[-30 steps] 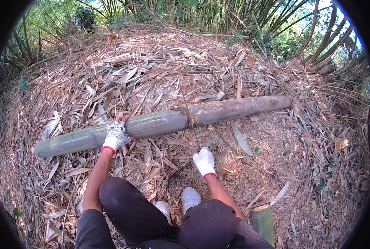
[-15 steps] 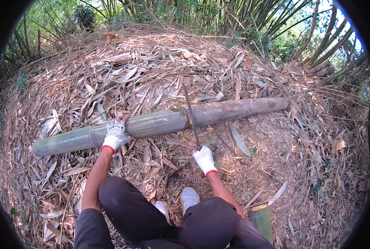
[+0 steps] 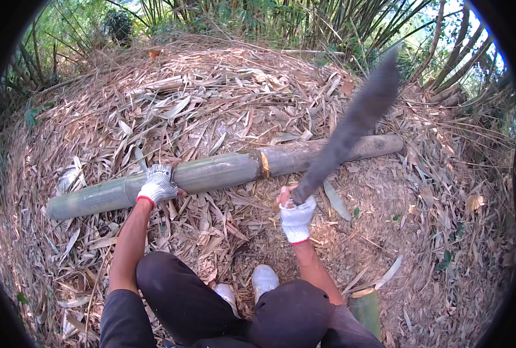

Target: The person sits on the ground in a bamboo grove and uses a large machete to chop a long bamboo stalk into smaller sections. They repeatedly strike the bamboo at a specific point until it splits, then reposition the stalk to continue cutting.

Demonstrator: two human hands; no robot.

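A thick bamboo pole [image 3: 211, 172] lies across the leaf litter in front of me, its greener end to the left and a greyer, weathered length to the right. My left hand [image 3: 159, 182], in a white and grey knit glove, is closed round the pole left of its middle. In my right hand [image 3: 297, 213], gloved in white, is the handle of a machete, gripped in the fist. The dark machete blade [image 3: 356, 119], blurred by motion, slants up to the right over the pole. A pale yellow cut notch [image 3: 264, 164] shows at the pole's middle.
A cut green bamboo piece [image 3: 367, 313] lies by my right knee. Dry bamboo leaves [image 3: 171, 107] cover the ground. My shoes [image 3: 264, 279] stand just this side of the pole. Clumps of bamboo stems [image 3: 385, 26] rise at the back.
The machete has come up off the pole, its blade swinging to the right, and the notch beneath is now exposed. My left hand stays on the pole.
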